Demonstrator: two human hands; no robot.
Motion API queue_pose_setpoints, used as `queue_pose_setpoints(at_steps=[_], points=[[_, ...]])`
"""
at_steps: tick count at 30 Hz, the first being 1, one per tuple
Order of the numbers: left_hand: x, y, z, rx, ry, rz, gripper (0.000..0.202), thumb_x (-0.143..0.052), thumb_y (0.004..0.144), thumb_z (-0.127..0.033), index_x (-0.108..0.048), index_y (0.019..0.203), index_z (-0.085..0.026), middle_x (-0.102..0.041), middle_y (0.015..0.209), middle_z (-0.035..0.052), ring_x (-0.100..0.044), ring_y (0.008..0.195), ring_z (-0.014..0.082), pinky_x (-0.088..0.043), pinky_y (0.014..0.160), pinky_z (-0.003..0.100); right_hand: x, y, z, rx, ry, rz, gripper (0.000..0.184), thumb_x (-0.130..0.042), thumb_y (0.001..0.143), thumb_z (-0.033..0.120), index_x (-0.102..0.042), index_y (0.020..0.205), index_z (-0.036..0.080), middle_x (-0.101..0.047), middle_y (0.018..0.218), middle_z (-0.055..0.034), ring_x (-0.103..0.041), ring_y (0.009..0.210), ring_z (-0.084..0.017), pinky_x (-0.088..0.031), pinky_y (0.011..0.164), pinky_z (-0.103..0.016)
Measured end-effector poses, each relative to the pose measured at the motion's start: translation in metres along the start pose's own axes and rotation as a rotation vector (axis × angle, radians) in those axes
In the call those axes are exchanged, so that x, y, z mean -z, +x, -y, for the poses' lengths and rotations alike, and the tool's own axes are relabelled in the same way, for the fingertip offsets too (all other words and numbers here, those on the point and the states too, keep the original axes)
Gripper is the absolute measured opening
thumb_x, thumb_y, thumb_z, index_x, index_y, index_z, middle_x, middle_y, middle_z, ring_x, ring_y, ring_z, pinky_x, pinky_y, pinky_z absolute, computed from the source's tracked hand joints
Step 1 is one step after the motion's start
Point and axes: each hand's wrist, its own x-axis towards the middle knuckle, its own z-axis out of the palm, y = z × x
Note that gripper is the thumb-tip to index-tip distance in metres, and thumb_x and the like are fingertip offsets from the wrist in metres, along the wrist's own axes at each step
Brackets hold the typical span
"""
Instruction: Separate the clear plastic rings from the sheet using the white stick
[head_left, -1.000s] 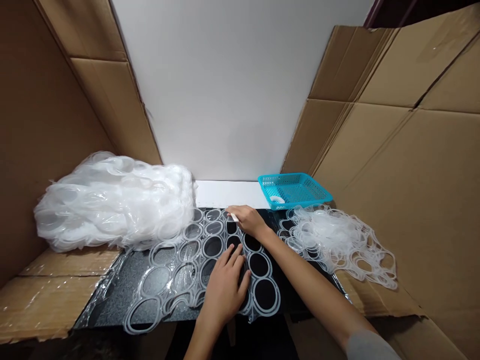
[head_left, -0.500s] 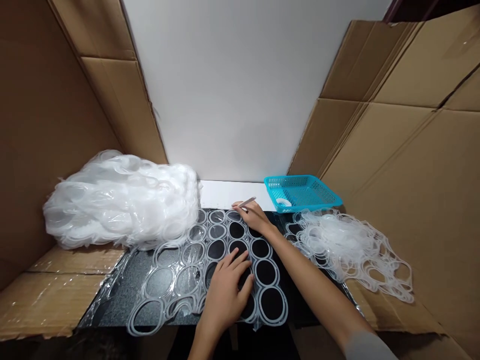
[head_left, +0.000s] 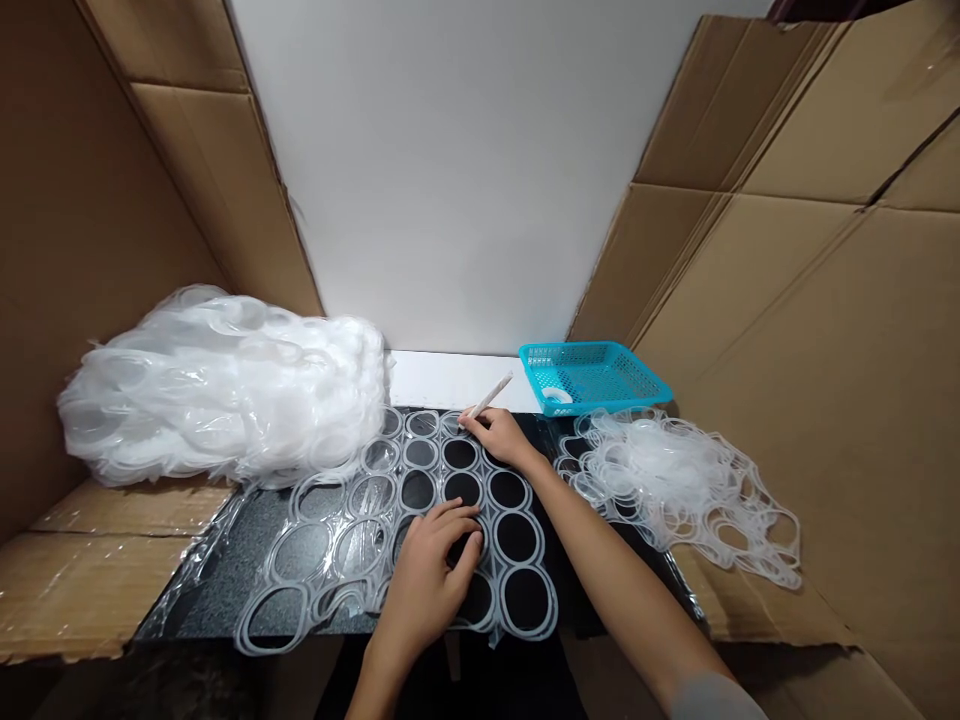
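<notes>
A translucent sheet of joined rings [head_left: 517, 537] lies over the dark tabletop, with plastic film across some of its ring openings. My left hand [head_left: 431, 560] rests on the lower middle of the sheet, fingers spread. My right hand [head_left: 499, 435] grips a slim white pen-like tool [head_left: 491, 393] at the sheet's far edge. The tool leans up and to the right, its lower tip near a ring in the top row. I cannot make out what kind of tip it has.
A big pile of white translucent sheets [head_left: 225, 390] stands at the left. On the right lies a heap of loose ring scraps [head_left: 675, 480]. Behind it is a blue plastic basket [head_left: 622, 385] holding a small white ring [head_left: 556, 396]. Cardboard walls [head_left: 787, 290] flank both sides.
My right hand has turned the tool more upright, and its tip sits at the top-row rings. My left hand stays on the sheet. The whole view has shifted slightly.
</notes>
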Motion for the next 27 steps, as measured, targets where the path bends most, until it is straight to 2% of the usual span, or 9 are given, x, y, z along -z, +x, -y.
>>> queue_pose_setpoints(at_steps=[6, 12, 16, 19, 22, 27], points=[[0.001, 0.000, -0.002, -0.022, 0.020, -0.006, 0.024, -0.051, 0.103, -0.030, -0.076, 0.106, -0.028, -0.074, 0.129, 0.0036, -0.058, 0.134, 0.0272, -0.046, 0.113, 0.053, 0.001, 0.001, -0.003, -0.010, -0.014, 0.013, 0.038, -0.061, 0.097, 0.050, -0.077, 0.092, 0.015, -0.081, 0.100, -0.0096, -0.075, 0.094, -0.026, -0.056, 0.086, -0.035], [0.003, 0.001, -0.004, -0.027, 0.051, 0.008, 0.024, -0.050, 0.104, -0.028, -0.075, 0.106, -0.028, -0.073, 0.129, 0.0030, -0.058, 0.133, 0.0262, -0.046, 0.111, 0.050, 0.001, -0.002, -0.001, 0.042, -0.055, 0.008, 0.030, -0.062, 0.099, 0.043, -0.079, 0.095, 0.018, -0.081, 0.106, -0.0089, -0.075, 0.103, -0.027, -0.056, 0.095, -0.037], [-0.001, 0.001, -0.008, -0.062, 0.183, 0.083, 0.022, -0.057, 0.101, -0.031, -0.070, 0.118, -0.029, -0.064, 0.143, 0.0032, -0.052, 0.136, 0.0317, -0.046, 0.107, 0.055, 0.001, -0.005, 0.002, 0.237, -0.200, 0.079, 0.028, -0.055, 0.104, 0.037, -0.079, 0.104, 0.023, -0.079, 0.116, -0.0064, -0.074, 0.112, -0.024, -0.054, 0.103, -0.036], [-0.005, -0.001, -0.010, -0.094, 0.302, 0.121, 0.031, -0.063, 0.097, -0.035, -0.063, 0.129, -0.030, -0.057, 0.152, 0.0044, -0.048, 0.137, 0.0364, -0.044, 0.105, 0.059, 0.001, -0.002, 0.005, 0.362, -0.395, 0.117, 0.032, -0.048, 0.108, 0.034, -0.078, 0.112, 0.024, -0.078, 0.120, -0.0069, -0.072, 0.115, -0.024, -0.052, 0.103, -0.036], [-0.006, -0.002, -0.011, -0.096, 0.326, 0.157, 0.031, -0.061, 0.098, -0.037, -0.062, 0.129, -0.029, -0.055, 0.153, 0.0056, -0.048, 0.137, 0.0362, -0.044, 0.106, 0.058, 0.001, 0.006, 0.005, 0.349, -0.539, 0.078, 0.033, -0.045, 0.109, 0.033, -0.077, 0.114, 0.024, -0.080, 0.116, -0.0072, -0.073, 0.111, -0.024, -0.051, 0.101, -0.036], [-0.006, -0.003, -0.010, -0.067, 0.304, 0.140, 0.034, -0.062, 0.097, -0.036, -0.060, 0.131, -0.029, -0.054, 0.154, 0.0067, -0.045, 0.141, 0.0368, -0.040, 0.111, 0.061, 0.011, 0.028, 0.001, 0.228, -0.607, -0.007, 0.039, -0.039, 0.111, 0.035, -0.077, 0.111, 0.025, -0.081, 0.111, -0.0061, -0.076, 0.100, -0.024, -0.054, 0.091, -0.034]])
